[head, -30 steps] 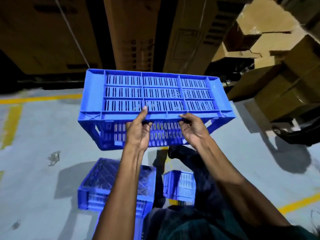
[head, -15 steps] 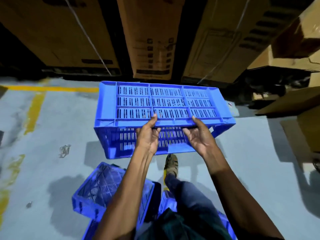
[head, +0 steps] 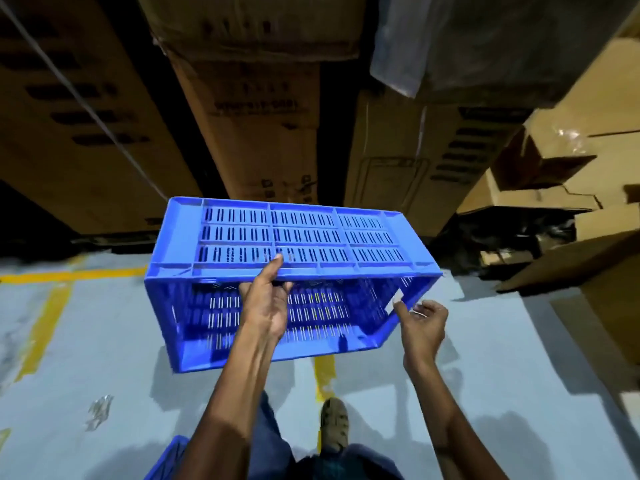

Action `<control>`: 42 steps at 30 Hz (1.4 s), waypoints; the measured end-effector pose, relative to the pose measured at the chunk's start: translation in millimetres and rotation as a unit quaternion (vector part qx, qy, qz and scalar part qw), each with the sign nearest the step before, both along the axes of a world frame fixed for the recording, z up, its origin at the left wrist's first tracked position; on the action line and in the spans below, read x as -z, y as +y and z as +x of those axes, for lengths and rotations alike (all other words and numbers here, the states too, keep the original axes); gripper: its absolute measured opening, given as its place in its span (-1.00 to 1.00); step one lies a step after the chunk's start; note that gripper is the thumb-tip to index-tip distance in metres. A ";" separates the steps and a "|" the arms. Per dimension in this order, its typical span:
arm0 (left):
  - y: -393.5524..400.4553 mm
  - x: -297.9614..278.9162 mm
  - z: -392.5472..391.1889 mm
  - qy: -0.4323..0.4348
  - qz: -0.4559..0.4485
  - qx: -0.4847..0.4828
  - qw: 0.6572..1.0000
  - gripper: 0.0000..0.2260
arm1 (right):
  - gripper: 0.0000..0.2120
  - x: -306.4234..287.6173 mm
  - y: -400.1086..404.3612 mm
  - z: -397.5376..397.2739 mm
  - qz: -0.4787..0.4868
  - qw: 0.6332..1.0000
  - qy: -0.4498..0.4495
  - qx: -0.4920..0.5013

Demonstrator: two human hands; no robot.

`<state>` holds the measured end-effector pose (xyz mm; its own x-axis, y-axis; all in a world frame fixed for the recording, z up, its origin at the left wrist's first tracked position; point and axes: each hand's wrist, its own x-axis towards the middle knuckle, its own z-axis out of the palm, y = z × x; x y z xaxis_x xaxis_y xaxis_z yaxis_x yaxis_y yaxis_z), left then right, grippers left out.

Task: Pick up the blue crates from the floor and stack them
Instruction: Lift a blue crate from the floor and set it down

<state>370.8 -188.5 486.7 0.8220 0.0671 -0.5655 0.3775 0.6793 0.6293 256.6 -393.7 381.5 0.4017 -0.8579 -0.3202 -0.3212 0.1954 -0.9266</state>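
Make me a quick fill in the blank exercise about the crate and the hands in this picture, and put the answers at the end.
1. The crate held in the air is ____ in colour.
2. The ____ hand grips the crate's near rim.
3. The right hand is beside the crate's ____ end, gripping nothing.
4. The lines painted on the floor are ____.

Missing words: blue; left; right; yellow

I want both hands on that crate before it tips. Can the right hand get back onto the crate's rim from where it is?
Probably yes. The right hand hangs just beside the blue crate at its right end, fingers loosely curled, with nothing between them. The left hand alone grips the near rim.
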 end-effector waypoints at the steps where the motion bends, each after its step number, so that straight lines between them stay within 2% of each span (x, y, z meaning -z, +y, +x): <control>1: -1.5 -9.0 4.3 -0.011 0.001 0.005 1.000 -0.58 | -0.51 5.1 -5.9 4.3 -0.008 1.000 0.014 -0.003; 3: -2.1 -24.8 11.4 -0.022 0.005 0.022 0.999 -0.72 | -0.39 14.9 -17.1 12.6 -0.008 0.999 0.044 -0.027; 4: -0.8 -32.3 14.8 -0.026 0.005 0.027 0.999 -0.81 | -0.40 19.4 -22.2 18.5 -0.002 0.998 0.048 -0.040; 8: 5.5 -48.4 35.2 -0.035 0.010 0.035 0.999 -0.84 | -0.80 22.3 -34.1 44.3 0.019 0.998 0.022 -0.056; 10: 9.1 -47.5 51.0 -0.042 0.009 0.030 0.999 -0.78 | -0.88 13.3 -35.7 55.9 0.005 0.999 0.010 -0.034; 12: 14.9 -44.5 71.6 -0.041 0.006 0.032 0.999 -0.80 | -0.85 1.6 -31.5 63.9 -0.028 0.999 -0.008 -0.014; 14: 22.7 -37.6 93.4 -0.027 -0.005 0.041 0.999 -0.92 | -0.74 -12.9 -22.3 71.1 -0.064 0.998 -0.004 0.006; 17: 40.6 -18.7 125.6 0.002 -0.015 0.042 0.999 -0.85 | -0.60 -34.9 -6.2 78.2 -0.130 0.987 0.093 -0.016; 20: 66.1 -1.7 154.9 0.017 -0.003 0.043 0.999 -0.84 | -0.56 -56.6 17.9 87.5 -0.214 0.958 0.177 -0.070; 24: 102.3 26.3 186.8 0.015 -0.013 0.058 0.998 -0.84 | -0.54 -79.2 71.2 106.2 -0.296 0.923 0.239 -0.062; 27: 115.1 51.3 196.3 0.005 -0.016 0.082 0.997 -0.73 | -0.52 -89.9 107.8 114.1 -0.316 0.911 0.261 -0.044; 32: 129.7 97.8 182.8 0.038 0.099 0.133 0.985 -0.53 | -0.42 -114.0 126.6 123.1 -0.333 0.895 0.295 0.013; 35: 141.0 131.4 168.3 0.057 0.204 0.125 0.969 -0.60 | -0.39 -125.0 127.6 114.3 -0.315 0.898 0.301 0.056; 39: 152.2 159.1 164.5 0.039 0.406 0.059 0.911 -0.62 | -0.41 -132.4 124.2 93.8 -0.283 0.908 0.293 0.096; 42: 154.9 152.7 162.7 -0.013 0.510 0.029 0.859 -0.58 | -0.48 -136.6 123.3 79.0 -0.256 0.919 0.279 0.114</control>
<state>533.5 -33.6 334.0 0.8521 0.4762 -0.2171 0.3683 -0.2508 0.8953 335.5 -270.4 518.1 0.0882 -0.9950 0.0468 -0.7785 -0.0982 -0.6200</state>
